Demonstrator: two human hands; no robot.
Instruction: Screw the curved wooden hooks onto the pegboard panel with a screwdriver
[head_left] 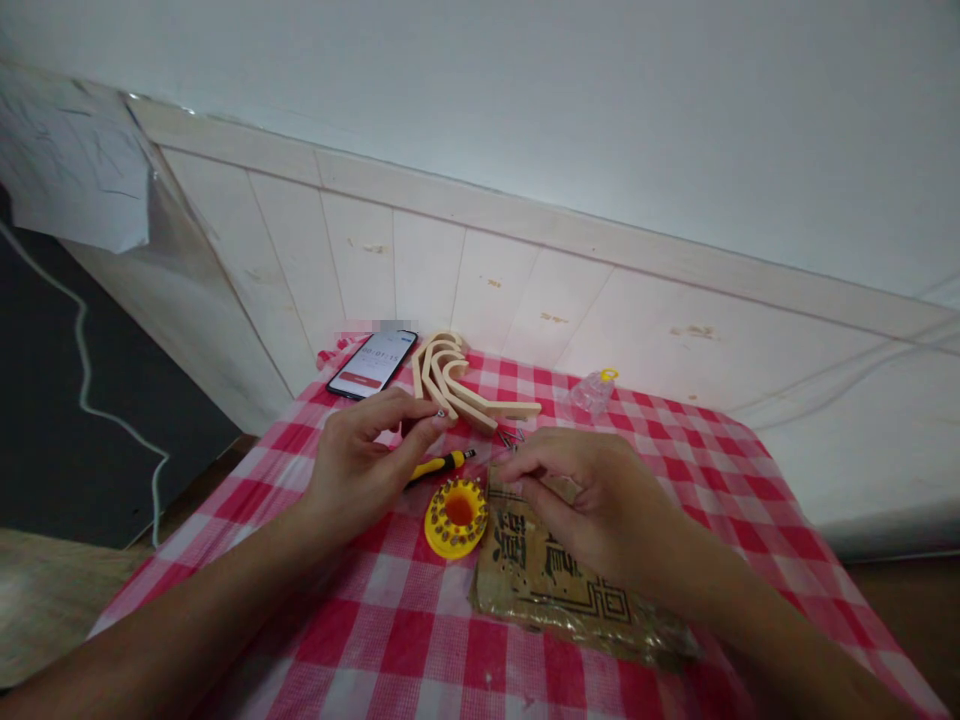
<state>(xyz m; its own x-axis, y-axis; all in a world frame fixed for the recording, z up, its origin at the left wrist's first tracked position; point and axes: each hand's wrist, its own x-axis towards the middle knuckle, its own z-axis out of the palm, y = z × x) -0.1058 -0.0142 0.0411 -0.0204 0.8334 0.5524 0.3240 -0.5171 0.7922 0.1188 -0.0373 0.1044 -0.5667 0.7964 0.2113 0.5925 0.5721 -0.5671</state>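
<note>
Between the thumb and forefinger of my left hand [364,450] is a small shiny metal piece [441,412], perhaps a nut or screw end. Below that hand lies a yellow and black screwdriver [439,466], its handle partly hidden. My right hand [592,490] has its thumb and forefinger pinched together; anything between them is too small to make out. Several loose screws [510,437] lie just beyond its fingertips. Near the hands stands a yellow ring-shaped holder [456,545] full of screwdriver bits. Curved wooden pieces [480,400] rest just past my left fingertips.
A phone [373,364] showing a timer lies at the back left. Toward the back right sits a clear plastic container [592,392] with a yellow ring. Flattened cardboard [525,590] lies under my right hand on the checked tablecloth [405,650]. The wall [495,290] borders the table's far edge.
</note>
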